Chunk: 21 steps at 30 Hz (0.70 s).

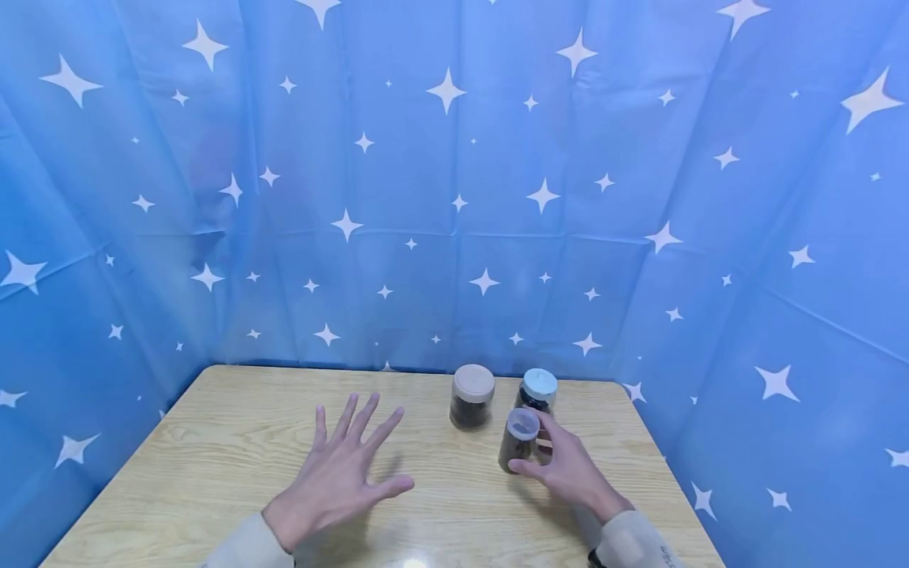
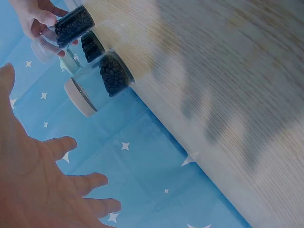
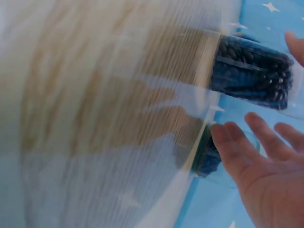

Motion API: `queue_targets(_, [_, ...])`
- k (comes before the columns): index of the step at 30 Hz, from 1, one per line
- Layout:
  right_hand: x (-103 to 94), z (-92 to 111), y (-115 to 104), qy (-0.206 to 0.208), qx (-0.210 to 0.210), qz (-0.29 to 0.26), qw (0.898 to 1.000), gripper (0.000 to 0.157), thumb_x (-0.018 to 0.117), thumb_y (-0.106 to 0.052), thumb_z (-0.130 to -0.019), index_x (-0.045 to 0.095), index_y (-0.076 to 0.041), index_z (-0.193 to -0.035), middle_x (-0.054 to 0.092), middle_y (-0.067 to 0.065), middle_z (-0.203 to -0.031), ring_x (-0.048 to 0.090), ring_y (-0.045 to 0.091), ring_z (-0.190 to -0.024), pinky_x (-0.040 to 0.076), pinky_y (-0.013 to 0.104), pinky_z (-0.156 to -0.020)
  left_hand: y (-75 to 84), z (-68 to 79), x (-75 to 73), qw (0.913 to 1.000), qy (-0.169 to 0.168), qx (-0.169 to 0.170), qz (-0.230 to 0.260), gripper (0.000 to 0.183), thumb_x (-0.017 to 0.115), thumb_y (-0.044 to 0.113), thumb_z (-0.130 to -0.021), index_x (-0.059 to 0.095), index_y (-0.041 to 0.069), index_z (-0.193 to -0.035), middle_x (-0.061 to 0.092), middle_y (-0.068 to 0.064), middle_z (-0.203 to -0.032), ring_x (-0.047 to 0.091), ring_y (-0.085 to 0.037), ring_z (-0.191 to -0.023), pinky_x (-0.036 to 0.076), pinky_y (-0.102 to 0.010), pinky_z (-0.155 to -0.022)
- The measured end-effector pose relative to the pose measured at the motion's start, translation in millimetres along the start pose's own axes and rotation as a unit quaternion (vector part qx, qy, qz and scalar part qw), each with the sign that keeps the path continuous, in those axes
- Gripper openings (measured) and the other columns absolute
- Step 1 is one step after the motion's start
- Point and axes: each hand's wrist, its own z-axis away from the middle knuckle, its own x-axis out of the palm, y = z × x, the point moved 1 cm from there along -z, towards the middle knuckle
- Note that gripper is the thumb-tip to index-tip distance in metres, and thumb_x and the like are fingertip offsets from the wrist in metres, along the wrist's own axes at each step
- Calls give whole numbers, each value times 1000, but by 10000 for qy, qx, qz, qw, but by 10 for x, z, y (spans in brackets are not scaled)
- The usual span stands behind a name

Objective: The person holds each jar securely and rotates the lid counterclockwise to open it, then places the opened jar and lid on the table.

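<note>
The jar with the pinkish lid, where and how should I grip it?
Probably grip the pinkish-lidded jar round its cylindrical body, below the lid, coming from its left with the left hand. It stands upright, with its sides exposed; the left hand is spread on that side, while the right hand is at the slim jar to the right.

White stars (image 1: 446,90) pattern the blue cloth curtain (image 1: 405,181). Toward the far right corner of the tan wood-grained table (image 1: 227,442), the slim clear cylindrical jar (image 1: 513,451) shows black contents, the stout clear jar (image 1: 534,402) a pale-blue lid (image 1: 540,384).
</note>
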Motion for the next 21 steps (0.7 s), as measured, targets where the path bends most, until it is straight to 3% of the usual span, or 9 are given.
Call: queue_targets(21, [69, -72, 12, 118, 246, -154, 9995, 86, 102, -31, -93, 57, -15, -165, 70, 14, -157, 66, 43, -153, 64, 56, -118, 61, -11, 30, 9999, 21, 110, -126, 98, 66, 88, -101, 44, 36, -181, 32, -17, -192, 32, -55, -176, 19, -93, -133])
